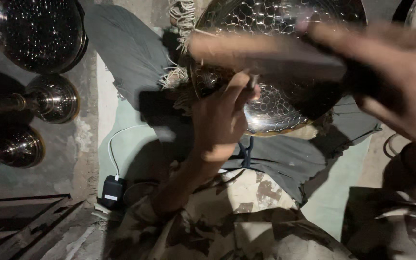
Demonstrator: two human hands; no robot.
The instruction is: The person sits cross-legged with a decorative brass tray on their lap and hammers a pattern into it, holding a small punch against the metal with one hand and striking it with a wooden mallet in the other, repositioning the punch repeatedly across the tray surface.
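Note:
A large shiny metal dish point(278, 108) with a hammered scale pattern rests on my lap, tilted toward me. My left hand point(220, 120) is closed on a thin metal punch point(253, 82), its tip pressed against the dish's surface. My right hand point(401, 82) grips a dark, motion-blurred hammer point(266, 58) that stretches across the dish just above the punch. A frayed cloth point(181, 29) lies under the dish's far-left rim.
Another patterned metal dish point(37, 33) sits at the top left, with two shiny metal stands point(49, 98) point(17, 147) below it. A black charger with a white cable point(112, 190) lies beside my knee. Wooden planks point(25, 226) fill the bottom left.

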